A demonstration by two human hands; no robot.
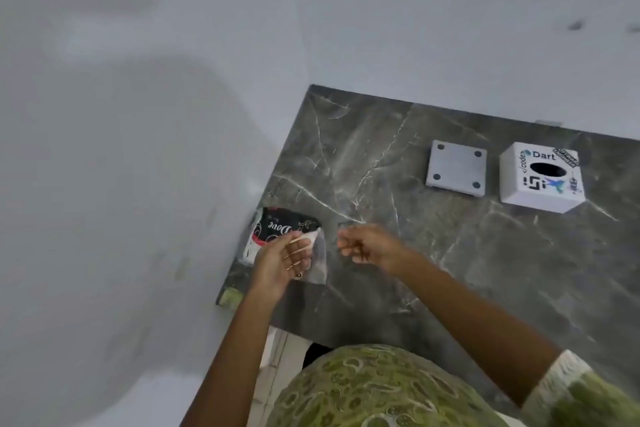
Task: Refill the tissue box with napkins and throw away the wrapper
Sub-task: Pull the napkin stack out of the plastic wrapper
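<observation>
**A:** Marble, dark grey with white veins: that's the countertop (450, 253). What's on it, counted?

**B:** Three things. One napkin pack (277, 232), one white tissue box (540, 177), and one flat grey square plate (456, 168) with four dark round spots at its corners.

**A:** Where is the pack?

**B:** At the counter's left edge, near the front corner, close to the pale wall (138, 114). Its black-and-red printed end points away from the person, and the clear wrapper end (320, 263) trails back toward them. So the long axis runs roughly front to back, tilted a little to the left at the far end. The printed lettering reads upside down from this view.

**A:** And the box?

**B:** Far right, well apart from the pack, standing with its one oval opening facing up. Stickers cover its top. The grey plate lies just beside it on the left, not touching.

**A:** Hands?

**B:** Two. The left hand (282, 262) rests on the near part of the pack, fingers (298, 246) curled over the wrapper, gripping it. The right hand (367, 244) hovers just to the right of the pack, fingers loosely curled inward, nothing visibly held. Motion blur makes the fingertips hard to read.

**A:** Anything else?

**B:** A green patterned garment (381, 388) fills the bottom of the view.
</observation>
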